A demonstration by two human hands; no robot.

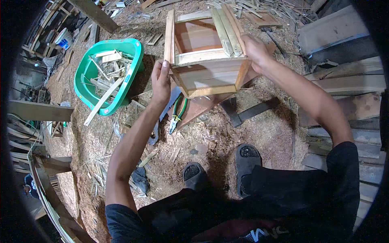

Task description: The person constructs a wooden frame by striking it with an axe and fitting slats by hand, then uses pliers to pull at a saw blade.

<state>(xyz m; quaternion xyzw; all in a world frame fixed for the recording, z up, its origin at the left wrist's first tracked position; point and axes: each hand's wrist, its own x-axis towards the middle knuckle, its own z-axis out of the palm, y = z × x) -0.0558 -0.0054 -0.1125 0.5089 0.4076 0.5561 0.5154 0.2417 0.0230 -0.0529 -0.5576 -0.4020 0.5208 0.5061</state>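
Observation:
A small wooden box frame (208, 56) with an open top and slatted sides is held up in front of me. My left hand (161, 79) grips its near left corner, thumb up against the wood. On the opposite side, my right hand (256, 52) clasps the right edge, its fingertips partly hidden behind the frame. Two loose-looking strips (224, 32) lie along the box's right part. Below the box are pliers (177, 114) with green handles, a saw blade (170, 103) beside them, and a reddish-brown board (206, 109) partly covered by the box.
A green tub (136, 77) full of wood scraps stands at left, one long strip jutting over its rim. A dark try square (251, 111) lies on the sawdust-covered floor. Stacked planks (348, 83) line the right side; a wooden post (95, 14) rises at upper left.

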